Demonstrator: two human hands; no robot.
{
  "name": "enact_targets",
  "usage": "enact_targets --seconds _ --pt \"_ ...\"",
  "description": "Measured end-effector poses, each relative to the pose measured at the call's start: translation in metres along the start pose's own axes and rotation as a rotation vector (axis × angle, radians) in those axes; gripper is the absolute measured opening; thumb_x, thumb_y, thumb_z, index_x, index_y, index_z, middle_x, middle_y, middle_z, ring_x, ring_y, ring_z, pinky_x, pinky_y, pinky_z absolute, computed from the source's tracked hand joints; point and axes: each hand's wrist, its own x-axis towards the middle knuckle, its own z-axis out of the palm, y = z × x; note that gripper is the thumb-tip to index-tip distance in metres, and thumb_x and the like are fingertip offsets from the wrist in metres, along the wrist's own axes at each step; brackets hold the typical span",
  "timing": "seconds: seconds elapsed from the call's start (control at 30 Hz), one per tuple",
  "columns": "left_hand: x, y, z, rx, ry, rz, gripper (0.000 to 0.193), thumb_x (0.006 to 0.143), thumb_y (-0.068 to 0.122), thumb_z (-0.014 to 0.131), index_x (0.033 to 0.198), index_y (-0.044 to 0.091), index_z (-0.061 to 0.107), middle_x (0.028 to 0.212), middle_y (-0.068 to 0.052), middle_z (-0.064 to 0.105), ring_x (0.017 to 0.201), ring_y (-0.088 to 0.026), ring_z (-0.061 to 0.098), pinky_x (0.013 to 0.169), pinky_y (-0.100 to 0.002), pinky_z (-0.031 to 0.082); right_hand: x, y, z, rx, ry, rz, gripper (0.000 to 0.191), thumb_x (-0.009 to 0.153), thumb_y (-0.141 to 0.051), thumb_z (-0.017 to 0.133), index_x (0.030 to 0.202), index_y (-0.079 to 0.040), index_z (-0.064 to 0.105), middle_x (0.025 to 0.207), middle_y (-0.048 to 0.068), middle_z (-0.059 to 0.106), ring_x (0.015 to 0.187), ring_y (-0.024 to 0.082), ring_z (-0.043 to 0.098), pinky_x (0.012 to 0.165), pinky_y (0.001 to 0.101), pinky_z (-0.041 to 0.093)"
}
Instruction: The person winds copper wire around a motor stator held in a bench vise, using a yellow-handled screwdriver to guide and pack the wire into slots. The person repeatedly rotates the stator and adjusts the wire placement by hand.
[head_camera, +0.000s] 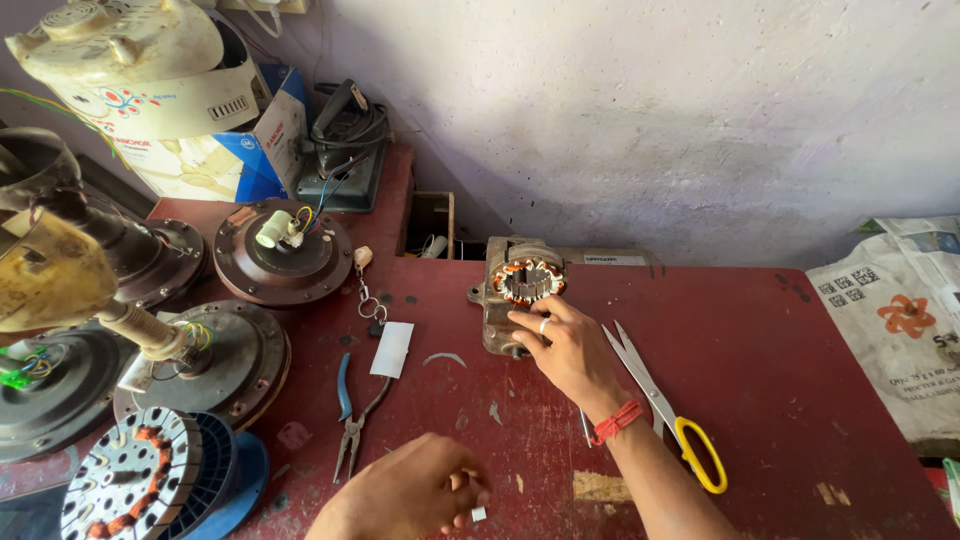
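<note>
Left hand (405, 492) sits bottom centre of the frame, fingers curled around a small pale strip (477, 513), looks like a slip of insulation paper. Right hand (565, 345) is mid-frame, fingertips resting on the stator (527, 281), not clenched around anything, more steadying it. That stator sits in a grey housing (497, 325) on the red table (780, 400), copper coils showing around the slots. Scissors (665, 410) with yellow handles lie just right of the wrist, pliers (350, 415) lower left, a white paper piece (391, 349) beside them. My take: keep the stator pinned firmly and feed any slip straight into its slot so the paper doesn't buckle or scrape the winding.
</note>
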Motion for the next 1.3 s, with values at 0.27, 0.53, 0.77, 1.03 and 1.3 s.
enact_targets --seconds 0.27,0.53,0.77,1.03,1.3 --pt "0.022 0.011 -0.013 -0.054 0.187 0.166 0.039 0.102 0.031 0.055 0.081 0.001 0.07 0.064 -0.006 0.068 0.055 -0.012 0.064 0.055 -0.033 0.054 0.001 -0.002 -0.003 0.06 0.015 -0.015 0.017 0.088 -0.022 0.078 0.1 -0.01 0.081 0.093 0.006 0.072 0.067 0.02 0.069 0.062 0.0342 0.055" --pt "0.1 0.015 -0.012 -0.33 0.607 0.048 0.047 0.103 0.039 0.053 0.077 0.005 0.069 0.057 -0.004 0.061 0.048 -0.013 0.05 0.048 -0.034 0.042 0.002 -0.006 -0.003 0.149 0.038 0.211 0.025 0.096 -0.023 0.068 0.096 0.0 0.077 0.086 0.009 0.072 0.06 0.02 0.065 0.055 0.0343 0.049" --pt "0.141 0.017 0.002 -0.163 0.941 0.254 0.049 0.103 0.036 0.055 0.071 0.001 0.064 0.054 -0.016 0.06 0.043 -0.027 0.055 0.043 -0.043 0.044 0.006 -0.003 0.0 0.081 0.007 0.275 0.022 0.094 -0.021 0.071 0.088 0.0 0.076 0.076 0.012 0.07 0.058 0.023 0.066 0.052 0.0384 0.048" --pt "0.163 0.011 0.009 -0.165 1.021 0.247 0.047 0.103 0.026 0.052 0.067 -0.002 0.063 0.055 -0.021 0.06 0.043 -0.036 0.06 0.044 -0.047 0.045 0.002 0.001 0.017 0.15 0.13 0.445 0.012 0.088 -0.014 0.076 0.096 -0.004 0.077 0.084 0.011 0.079 0.067 0.018 0.077 0.058 0.029 0.059" --pt "0.178 0.01 0.009 -0.274 0.87 0.286 0.048 0.099 0.03 0.058 0.067 -0.004 0.067 0.058 -0.025 0.062 0.052 -0.04 0.065 0.054 -0.05 0.051 -0.006 -0.008 0.027 0.213 0.399 0.292 0.013 0.089 -0.006 0.077 0.1 0.0 0.076 0.086 0.011 0.078 0.071 0.018 0.076 0.061 0.0286 0.058"
